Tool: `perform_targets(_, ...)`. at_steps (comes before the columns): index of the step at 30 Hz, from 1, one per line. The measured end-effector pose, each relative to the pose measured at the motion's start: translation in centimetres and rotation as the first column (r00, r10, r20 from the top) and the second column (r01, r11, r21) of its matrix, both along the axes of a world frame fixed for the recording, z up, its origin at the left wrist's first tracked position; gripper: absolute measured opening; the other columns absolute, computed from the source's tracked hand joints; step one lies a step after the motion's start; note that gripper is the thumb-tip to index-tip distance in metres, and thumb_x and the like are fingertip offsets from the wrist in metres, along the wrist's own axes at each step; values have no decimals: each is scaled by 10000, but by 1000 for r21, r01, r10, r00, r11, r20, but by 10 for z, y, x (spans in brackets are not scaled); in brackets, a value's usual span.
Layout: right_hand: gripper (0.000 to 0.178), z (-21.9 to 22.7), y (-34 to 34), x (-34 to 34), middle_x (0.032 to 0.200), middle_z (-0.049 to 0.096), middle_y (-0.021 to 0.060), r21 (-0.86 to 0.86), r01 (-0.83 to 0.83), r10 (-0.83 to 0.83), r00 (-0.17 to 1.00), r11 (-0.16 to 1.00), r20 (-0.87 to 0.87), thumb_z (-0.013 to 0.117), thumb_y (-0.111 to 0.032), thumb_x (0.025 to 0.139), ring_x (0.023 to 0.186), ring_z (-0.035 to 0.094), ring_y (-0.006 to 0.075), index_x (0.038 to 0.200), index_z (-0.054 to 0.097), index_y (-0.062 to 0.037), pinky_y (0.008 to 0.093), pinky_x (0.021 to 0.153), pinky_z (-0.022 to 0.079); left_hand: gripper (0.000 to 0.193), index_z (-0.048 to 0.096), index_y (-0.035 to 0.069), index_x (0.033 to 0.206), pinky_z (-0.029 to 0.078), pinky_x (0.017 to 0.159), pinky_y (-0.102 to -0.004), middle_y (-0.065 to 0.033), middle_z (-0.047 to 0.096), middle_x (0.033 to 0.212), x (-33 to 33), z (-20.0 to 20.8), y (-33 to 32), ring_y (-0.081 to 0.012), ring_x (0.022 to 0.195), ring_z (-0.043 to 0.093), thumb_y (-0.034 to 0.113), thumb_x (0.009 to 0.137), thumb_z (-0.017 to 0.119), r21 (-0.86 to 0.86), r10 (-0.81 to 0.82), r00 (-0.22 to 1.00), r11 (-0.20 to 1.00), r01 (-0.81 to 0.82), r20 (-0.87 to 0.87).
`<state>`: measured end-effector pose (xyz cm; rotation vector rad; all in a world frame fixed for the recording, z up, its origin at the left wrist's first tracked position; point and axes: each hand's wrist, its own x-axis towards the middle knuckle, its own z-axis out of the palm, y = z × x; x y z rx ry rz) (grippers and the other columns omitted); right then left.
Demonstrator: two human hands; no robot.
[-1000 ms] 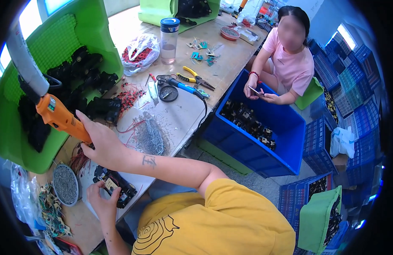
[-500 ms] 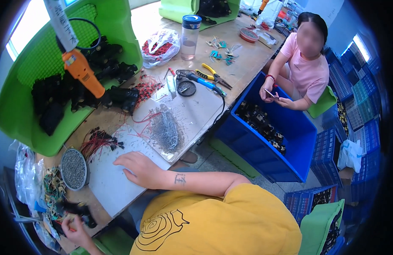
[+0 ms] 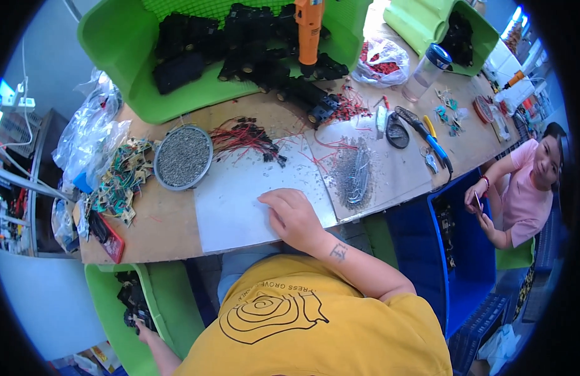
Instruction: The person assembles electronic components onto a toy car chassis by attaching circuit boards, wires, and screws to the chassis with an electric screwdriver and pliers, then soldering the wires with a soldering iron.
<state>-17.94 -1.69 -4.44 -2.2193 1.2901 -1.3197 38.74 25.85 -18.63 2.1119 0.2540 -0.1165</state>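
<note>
My left hand (image 3: 143,331) is down inside a green bin (image 3: 94,276) below the table's left edge. Its fingers close on a black plastic part (image 3: 134,307) among others there, though much of the grip is hidden. My right hand (image 3: 295,216) rests on a white board (image 3: 240,216), fingers loosely apart and holding nothing. Beyond it lie a bundle of red wires with black ends (image 3: 246,139) and a round dish of small grey pieces (image 3: 183,156). Right of the hand, a bundle of silvery wires (image 3: 359,175) lies on a second board among grey crumbs.
A large tilted green bin (image 3: 139,94) of black parts stands at the back, an orange electric screwdriver (image 3: 309,34) hanging before it. Circuit boards (image 3: 124,178) pile up left, near a red phone-like object (image 3: 108,238). Pliers, a bottle (image 3: 428,72) and a seated person (image 3: 522,182) are right.
The view has swung to the left. My left hand has gone from beside the table's left edge, with a black part, down into the green bin. My right hand stays on the board.
</note>
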Motion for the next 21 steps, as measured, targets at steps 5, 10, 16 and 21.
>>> perform_targets(5,425,16,-42,-36,1171,550,174,-61,315,-317,948,947,-30,641,-68,745,1097,509,339,1152,535,-7,429,934,407,430,636,-23,993,482,812,-447,-181,628,1026,61,-12,62,-298,897,602,359,796,639,-192,-20,997,981,35,79)
perform_targets(10,822,18,-129,-76,1368,387,253,142,505,-455,846,852,-277,716,-383,724,1299,333,379,1337,372,45,472,1089,246,360,628,24,975,477,785,-482,-171,615,1010,166,-6,-12,-297,868,586,332,827,514,-468,-20,990,880,84,139)
perform_targets(16,877,9,-165,-94,1259,456,259,61,570,-449,704,819,-550,739,-468,618,1238,372,403,1326,444,-43,505,1050,253,182,614,-14,860,498,641,-363,-152,627,785,-37,101,-222,-248,686,584,136,795,694,78,-252,310,874,480,917)
perform_targets(21,590,50,-158,-91,1035,536,184,175,563,-414,753,808,-512,690,-363,616,1057,455,332,1121,602,-69,422,891,344,235,605,-39,1037,461,883,-351,-138,607,1093,-138,171,-262,-268,998,582,132,878,629,382,-654,8,451,806,756)
